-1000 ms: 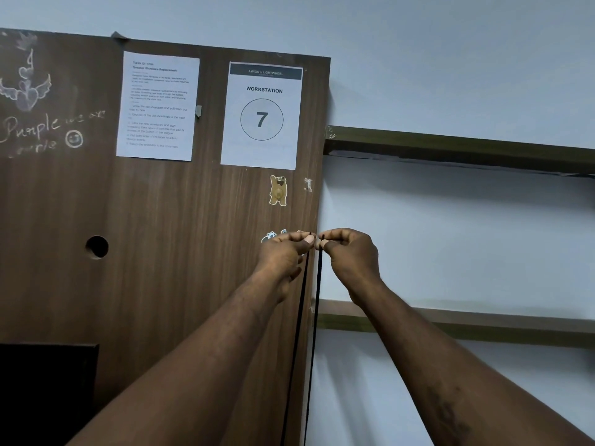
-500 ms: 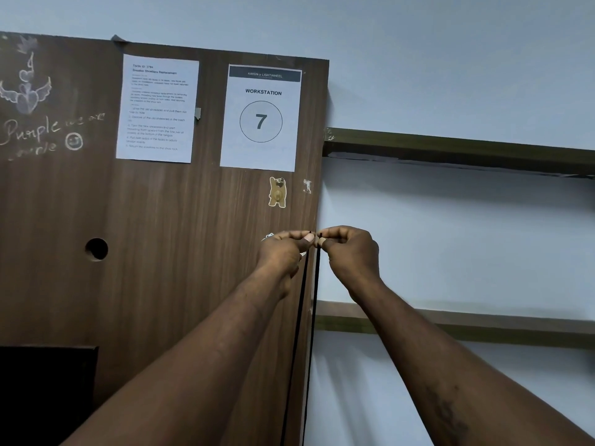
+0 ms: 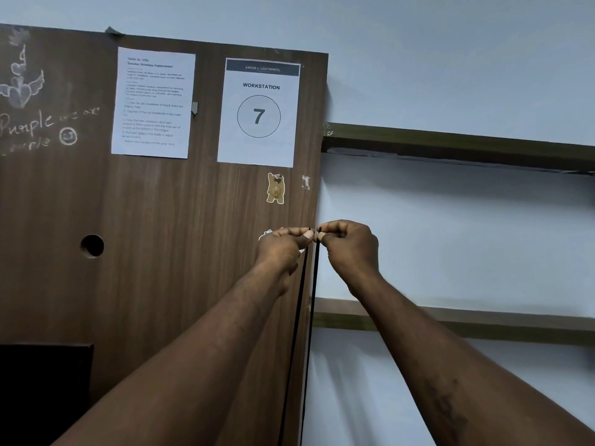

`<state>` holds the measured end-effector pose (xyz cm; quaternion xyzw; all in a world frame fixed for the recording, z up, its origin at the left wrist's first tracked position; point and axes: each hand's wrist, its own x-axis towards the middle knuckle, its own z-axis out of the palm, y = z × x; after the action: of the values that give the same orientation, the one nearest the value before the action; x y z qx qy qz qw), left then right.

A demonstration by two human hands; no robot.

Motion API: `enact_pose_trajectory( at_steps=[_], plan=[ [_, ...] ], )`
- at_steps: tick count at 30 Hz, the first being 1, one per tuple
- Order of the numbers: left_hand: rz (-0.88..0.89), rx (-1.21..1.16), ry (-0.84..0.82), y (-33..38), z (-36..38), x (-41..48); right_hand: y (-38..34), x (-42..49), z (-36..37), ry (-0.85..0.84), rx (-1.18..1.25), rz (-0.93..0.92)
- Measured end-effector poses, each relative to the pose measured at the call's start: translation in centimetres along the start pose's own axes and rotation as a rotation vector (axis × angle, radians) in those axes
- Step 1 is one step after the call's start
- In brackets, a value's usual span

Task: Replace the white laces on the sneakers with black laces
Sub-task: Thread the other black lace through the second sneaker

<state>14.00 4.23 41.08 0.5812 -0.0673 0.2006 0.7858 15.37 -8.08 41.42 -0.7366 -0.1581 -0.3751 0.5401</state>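
Observation:
Both arms reach up and forward in front of a wall. My left hand pinches one tip of a black lace between thumb and fingers. My right hand pinches the other tip right beside it, the two hands almost touching. The two black strands hang straight down side by side and run out of the bottom of the head view. No sneakers are in view.
A tall brown wooden board stands on the left with an instruction sheet, a "Workstation 7" sign and stickers. Two dark shelf rails cross the pale wall on the right. A black object sits at lower left.
The hands stay pinched together on the lace tips. The view has shifted slightly; the hands sit a touch higher against the board.

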Motion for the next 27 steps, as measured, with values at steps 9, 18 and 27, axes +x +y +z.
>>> enact_pose_trajectory(
  at_steps=[9,18,27],
  plan=[
    [0.025,0.006,-0.012,-0.6,-0.3,-0.5,0.9,-0.3,0.0,-0.003,0.029,0.000],
    [0.271,0.322,0.127,-10.8,-5.3,-2.8,8.3,-6.0,1.6,-0.124,-0.052,-0.006],
    [0.131,0.575,0.135,-27.4,-12.2,-7.3,21.9,-17.7,4.8,-0.278,-0.139,0.144]
  ],
)
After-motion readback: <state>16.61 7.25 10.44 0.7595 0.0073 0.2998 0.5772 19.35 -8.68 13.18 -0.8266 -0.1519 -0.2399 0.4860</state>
